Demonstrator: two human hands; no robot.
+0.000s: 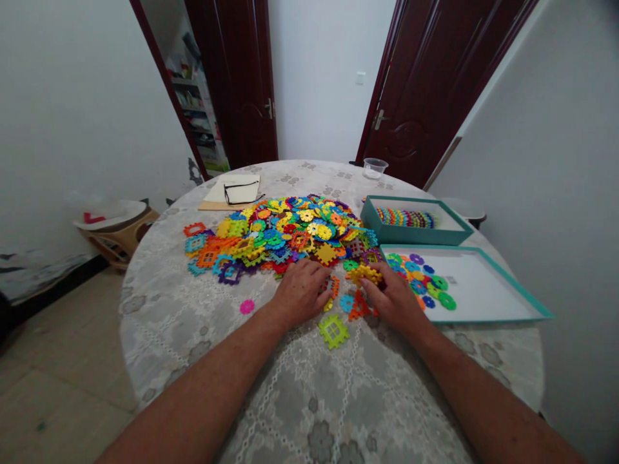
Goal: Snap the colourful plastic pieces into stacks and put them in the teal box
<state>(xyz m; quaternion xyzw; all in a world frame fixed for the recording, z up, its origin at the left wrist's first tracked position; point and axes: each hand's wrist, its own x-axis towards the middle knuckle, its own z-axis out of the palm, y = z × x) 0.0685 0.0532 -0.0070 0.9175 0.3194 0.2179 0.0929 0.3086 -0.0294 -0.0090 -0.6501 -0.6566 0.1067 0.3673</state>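
My right hand [394,296] pinches several yellow toothed plastic building pieces [365,275] between thumb and fingers, just above the table. At the near edge of a large heap of colourful building pieces [285,225], my left hand [302,290] rests with bent fingers and the thumb apart. An orange piece [333,283] and a small yellow disc [329,305] lie by its fingertips, partly hidden. Between the hands are a blue disc [347,303] and an orange-red triangular piece [358,306]. Closer to me lies a lime-green square window piece [333,330]. A pink disc [247,307] sits left of my left hand.
On the right, a shallow white tray with a teal rim [503,319] holds loose discs. Behind it, a teal box [416,237] contains rows of sorted discs. Glasses [242,193] lie on a pad [217,193] at the back left. A clear plastic cup [374,169] stands at the far edge.
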